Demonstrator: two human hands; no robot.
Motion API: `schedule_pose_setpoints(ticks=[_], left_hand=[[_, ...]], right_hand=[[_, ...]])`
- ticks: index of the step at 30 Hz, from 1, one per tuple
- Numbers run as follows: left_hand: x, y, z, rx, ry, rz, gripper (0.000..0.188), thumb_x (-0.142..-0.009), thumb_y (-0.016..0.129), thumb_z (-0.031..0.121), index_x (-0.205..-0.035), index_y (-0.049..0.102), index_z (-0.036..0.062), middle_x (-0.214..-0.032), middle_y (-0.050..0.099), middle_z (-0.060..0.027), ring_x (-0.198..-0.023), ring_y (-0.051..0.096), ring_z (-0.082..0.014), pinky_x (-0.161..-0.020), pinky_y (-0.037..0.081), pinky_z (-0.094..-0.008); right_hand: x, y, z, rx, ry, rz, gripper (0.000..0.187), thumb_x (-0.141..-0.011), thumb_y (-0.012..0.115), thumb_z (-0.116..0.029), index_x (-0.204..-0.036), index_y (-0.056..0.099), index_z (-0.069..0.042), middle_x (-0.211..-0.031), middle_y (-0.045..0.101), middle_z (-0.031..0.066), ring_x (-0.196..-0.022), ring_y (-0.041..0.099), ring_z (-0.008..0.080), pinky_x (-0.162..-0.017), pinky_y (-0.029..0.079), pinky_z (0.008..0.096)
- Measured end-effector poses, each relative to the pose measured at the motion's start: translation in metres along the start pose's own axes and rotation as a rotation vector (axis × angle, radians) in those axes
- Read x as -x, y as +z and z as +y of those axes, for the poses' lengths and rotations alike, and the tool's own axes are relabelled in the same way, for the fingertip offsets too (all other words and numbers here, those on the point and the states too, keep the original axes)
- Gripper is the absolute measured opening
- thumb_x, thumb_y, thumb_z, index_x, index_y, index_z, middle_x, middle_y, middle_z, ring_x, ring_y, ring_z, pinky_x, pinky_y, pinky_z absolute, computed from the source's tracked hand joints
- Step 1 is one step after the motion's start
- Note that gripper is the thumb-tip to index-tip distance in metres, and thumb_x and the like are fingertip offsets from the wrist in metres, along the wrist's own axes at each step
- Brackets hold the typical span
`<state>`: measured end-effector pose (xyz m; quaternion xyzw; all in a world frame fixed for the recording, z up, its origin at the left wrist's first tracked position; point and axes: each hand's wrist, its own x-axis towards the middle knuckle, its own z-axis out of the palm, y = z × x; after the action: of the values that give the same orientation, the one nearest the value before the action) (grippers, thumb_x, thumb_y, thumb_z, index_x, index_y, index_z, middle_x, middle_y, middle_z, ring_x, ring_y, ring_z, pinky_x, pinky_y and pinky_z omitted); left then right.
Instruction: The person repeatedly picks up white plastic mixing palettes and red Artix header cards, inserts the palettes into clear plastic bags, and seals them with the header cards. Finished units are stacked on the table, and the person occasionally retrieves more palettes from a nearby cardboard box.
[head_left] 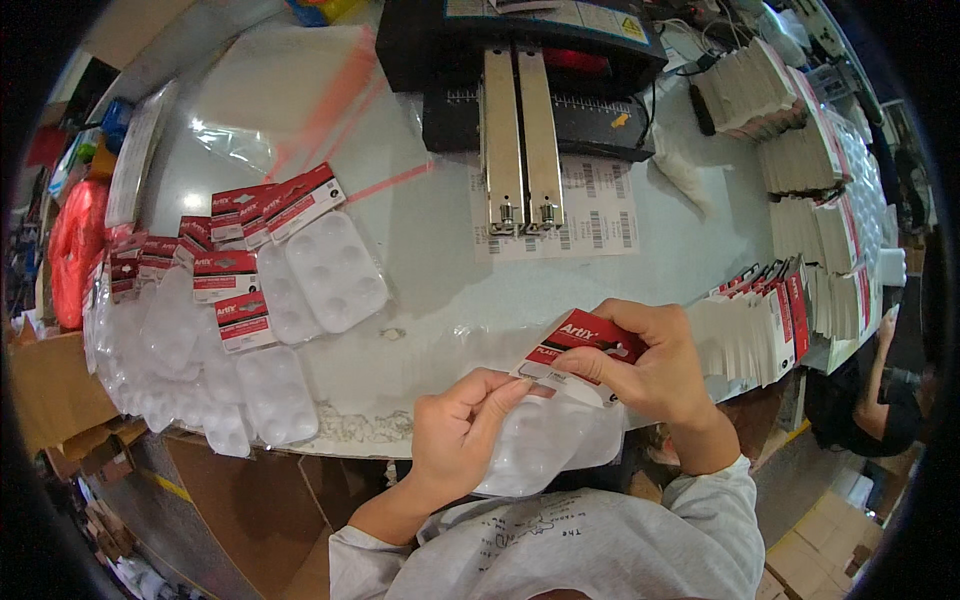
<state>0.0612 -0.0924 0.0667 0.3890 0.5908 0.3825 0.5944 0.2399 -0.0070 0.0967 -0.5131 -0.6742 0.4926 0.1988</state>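
Note:
A red, black and white header card (583, 335) is held over the table's front edge, just in front of my body. My right hand (655, 365) grips its right side, thumb on top and fingers behind. With thumb and forefinger, my left hand (455, 425) pinches at the card's lower left edge, where it meets clear plastic film. White plastic paint palettes (530, 450) in clear bags hang below the card, partly hidden by my left hand. Whether the card is fastened to a bag cannot be made out.
Carded palettes (335, 270) pile up at the left. A black machine (440, 50) with two metal arms (525, 140) stands at the back over a barcode sheet (600, 215). Stacks of folded cards (755, 335) line the right side. Another person's arm (882, 350) shows beyond.

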Motion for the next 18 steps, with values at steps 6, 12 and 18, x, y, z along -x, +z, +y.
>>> schedule_pose_setpoints(ticks=[6, 12, 18], left_hand=[[-0.003, 0.0, -0.001, -0.103, 0.104, 0.03, 0.014, -0.088, 0.059, 0.009, -0.082, 0.062, -0.0024, -0.068, 0.059, 0.0025, -0.061, 0.045, -0.0024, -0.053, 0.036, -0.018], [-0.004, 0.003, -0.004, -0.087, 0.191, 0.102, 0.012, -0.086, 0.062, 0.012, -0.082, 0.062, 0.0, -0.054, 0.048, 0.0035, -0.05, 0.036, -0.0017, -0.043, 0.028, -0.0193], [-0.009, 0.007, -0.013, -0.026, 0.351, 0.301, 0.013, -0.085, 0.062, 0.008, -0.078, 0.062, -0.002, -0.057, 0.05, 0.0049, -0.052, 0.038, -0.0016, -0.045, 0.029, -0.0194]], right_hand=[[-0.003, -0.003, 0.0, -0.001, -0.017, -0.051, 0.027, -0.071, 0.076, -0.027, -0.078, 0.066, -0.003, -0.054, 0.055, 0.0089, -0.044, 0.041, 0.0115, -0.044, 0.036, 0.0258], [-0.011, -0.006, -0.002, 0.156, -0.175, -0.111, 0.028, -0.069, 0.076, -0.029, -0.076, 0.064, -0.004, -0.057, 0.057, 0.0115, -0.046, 0.052, 0.0212, -0.046, 0.039, 0.0275], [-0.01, -0.015, 0.011, -0.088, -0.068, 0.166, 0.023, -0.071, 0.076, -0.019, -0.08, 0.067, 0.0, -0.069, 0.063, 0.0074, -0.058, 0.056, 0.0074, -0.051, 0.043, 0.0209]])
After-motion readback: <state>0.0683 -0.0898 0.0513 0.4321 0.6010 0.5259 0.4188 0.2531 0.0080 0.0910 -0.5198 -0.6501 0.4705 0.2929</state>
